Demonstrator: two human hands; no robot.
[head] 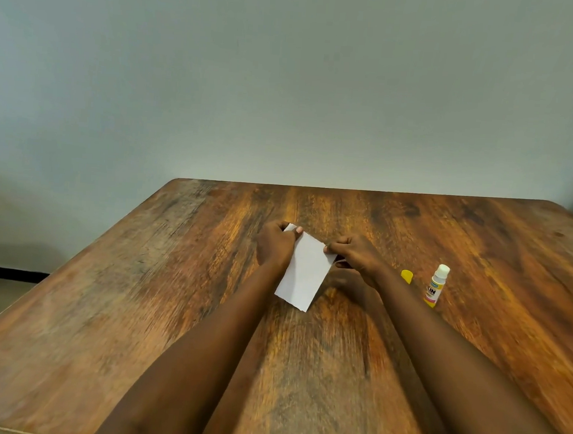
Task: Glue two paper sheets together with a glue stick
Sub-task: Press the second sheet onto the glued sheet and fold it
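A small white paper [304, 275] is held up over the middle of the wooden table [136, 308]. My left hand [274, 246] pinches its far left corner, thumb on top. My right hand [357, 255] pinches its far right corner. I cannot tell whether it is one sheet or two lying together. To the right, the glue stick [436, 285] stands upright and uncapped, white glue tip showing. Its yellow cap [407, 276] lies on the table just left of the stick.
The table's far edge meets a plain pale wall [288, 81]. The left edge of the table runs diagonally, with floor and a dark baseboard [6, 271] beyond it.
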